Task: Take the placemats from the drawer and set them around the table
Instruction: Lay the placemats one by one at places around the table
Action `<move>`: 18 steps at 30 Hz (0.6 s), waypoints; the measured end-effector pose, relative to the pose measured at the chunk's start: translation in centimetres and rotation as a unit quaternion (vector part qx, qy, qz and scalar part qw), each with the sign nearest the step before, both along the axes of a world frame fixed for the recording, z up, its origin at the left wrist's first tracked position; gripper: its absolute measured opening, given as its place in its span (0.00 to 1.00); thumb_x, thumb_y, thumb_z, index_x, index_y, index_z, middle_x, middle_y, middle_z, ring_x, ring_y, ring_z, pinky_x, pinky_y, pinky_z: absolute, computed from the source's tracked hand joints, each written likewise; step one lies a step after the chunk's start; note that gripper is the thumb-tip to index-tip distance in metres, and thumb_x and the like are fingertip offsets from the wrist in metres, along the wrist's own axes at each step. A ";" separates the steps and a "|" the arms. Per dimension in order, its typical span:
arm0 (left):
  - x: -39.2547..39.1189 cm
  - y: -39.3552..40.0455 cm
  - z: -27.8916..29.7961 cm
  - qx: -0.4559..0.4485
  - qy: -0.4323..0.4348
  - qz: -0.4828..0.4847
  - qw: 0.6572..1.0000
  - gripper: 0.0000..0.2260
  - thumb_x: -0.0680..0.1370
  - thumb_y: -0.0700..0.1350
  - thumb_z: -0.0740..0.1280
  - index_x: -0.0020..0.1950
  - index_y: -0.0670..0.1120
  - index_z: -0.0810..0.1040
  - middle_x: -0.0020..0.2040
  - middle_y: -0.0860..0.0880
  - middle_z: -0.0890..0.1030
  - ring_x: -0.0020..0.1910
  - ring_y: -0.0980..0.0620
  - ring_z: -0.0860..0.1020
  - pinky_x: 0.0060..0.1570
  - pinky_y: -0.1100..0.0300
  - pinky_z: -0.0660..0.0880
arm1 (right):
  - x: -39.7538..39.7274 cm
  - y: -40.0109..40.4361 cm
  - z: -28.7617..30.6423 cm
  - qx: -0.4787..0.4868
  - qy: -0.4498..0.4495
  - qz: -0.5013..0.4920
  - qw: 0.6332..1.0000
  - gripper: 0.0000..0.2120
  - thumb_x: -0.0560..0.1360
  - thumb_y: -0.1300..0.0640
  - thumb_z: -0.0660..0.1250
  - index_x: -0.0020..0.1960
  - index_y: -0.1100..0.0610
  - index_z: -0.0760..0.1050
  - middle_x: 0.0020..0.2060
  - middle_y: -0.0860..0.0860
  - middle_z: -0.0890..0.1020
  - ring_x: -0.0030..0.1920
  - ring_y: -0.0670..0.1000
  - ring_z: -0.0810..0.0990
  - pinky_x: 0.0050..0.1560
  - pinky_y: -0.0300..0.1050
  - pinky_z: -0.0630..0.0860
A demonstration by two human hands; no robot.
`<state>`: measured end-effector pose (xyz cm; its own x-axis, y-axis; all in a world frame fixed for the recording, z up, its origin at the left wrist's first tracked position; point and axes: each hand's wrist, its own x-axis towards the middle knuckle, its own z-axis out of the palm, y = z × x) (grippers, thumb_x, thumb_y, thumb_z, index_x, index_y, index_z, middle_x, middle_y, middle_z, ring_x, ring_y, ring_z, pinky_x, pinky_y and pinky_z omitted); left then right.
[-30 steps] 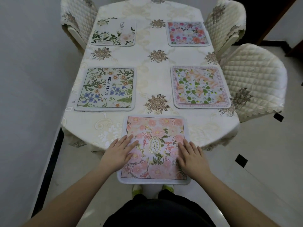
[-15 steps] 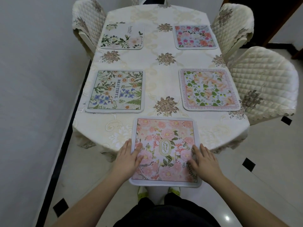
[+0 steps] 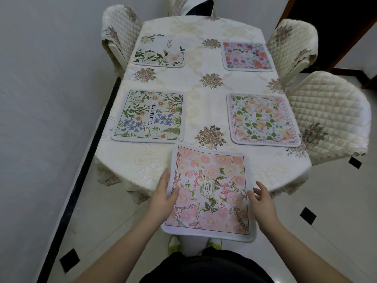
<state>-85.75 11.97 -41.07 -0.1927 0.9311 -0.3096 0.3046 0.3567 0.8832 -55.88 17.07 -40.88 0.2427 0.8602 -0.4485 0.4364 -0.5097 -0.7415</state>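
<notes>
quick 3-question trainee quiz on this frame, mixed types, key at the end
1. How many placemats show in the head view?
2. True or false: the left hand rests flat on top of the BEAUTIFUL placemat.
3. Which word is printed in the oval on the pink placemat nearest the person? A) GARDEN B) FLOWER C) SPRING

Key
1. Five: four lying flat on the table, and the pink one at the near end.
2. False. It grips the left edge of the pink placemat, thumb on top; the right hand is at its right edge, fingers loosely spread.
3. A.
</notes>
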 end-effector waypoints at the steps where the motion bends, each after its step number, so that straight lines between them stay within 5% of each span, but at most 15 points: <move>1: 0.0 0.2 0.1 -0.011 -0.035 0.020 0.999 0.34 0.82 0.47 0.64 0.81 0.55 0.47 0.76 0.55 0.65 0.72 0.54 0.68 0.69 0.51 0.70 | 0.1 0.2 0.0 -0.006 0.004 0.000 1.000 0.25 0.80 0.54 0.64 0.76 0.51 0.63 0.61 0.51 0.79 0.52 0.51 0.79 0.50 0.47 0.72; 6: -0.7 0.8 -0.2 -0.069 -0.087 0.075 0.991 0.35 0.80 0.42 0.68 0.81 0.53 0.51 0.65 0.50 0.75 0.60 0.52 0.78 0.52 0.58 0.77 | 0.0 0.6 0.2 -0.016 0.001 0.044 0.999 0.28 0.79 0.55 0.66 0.77 0.49 0.61 0.58 0.52 0.81 0.51 0.52 0.82 0.48 0.48 0.76; 12: -1.2 0.9 -1.1 -0.078 -0.086 0.077 0.990 0.21 0.78 0.40 0.70 0.70 0.51 0.71 0.53 0.53 0.83 0.55 0.49 0.82 0.53 0.49 0.80 | -0.9 -0.3 1.2 -0.001 -0.043 0.091 0.995 0.35 0.78 0.57 0.68 0.80 0.52 0.54 0.61 0.50 0.77 0.56 0.54 0.79 0.52 0.45 0.75; 18: -1.2 1.5 -0.6 -0.039 0.002 0.024 0.999 0.28 0.78 0.43 0.71 0.76 0.53 0.65 0.53 0.50 0.82 0.48 0.53 0.82 0.39 0.62 0.77 | -0.5 -1.1 1.2 0.010 0.023 0.026 0.999 0.32 0.77 0.58 0.70 0.76 0.45 0.61 0.53 0.49 0.83 0.49 0.50 0.84 0.52 0.56 0.82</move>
<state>-86.99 13.50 -41.67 -0.2387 0.8937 -0.3799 0.2892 0.4389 0.8507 -56.39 15.94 -39.64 0.1768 0.8798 -0.4413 0.4270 -0.4725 -0.7710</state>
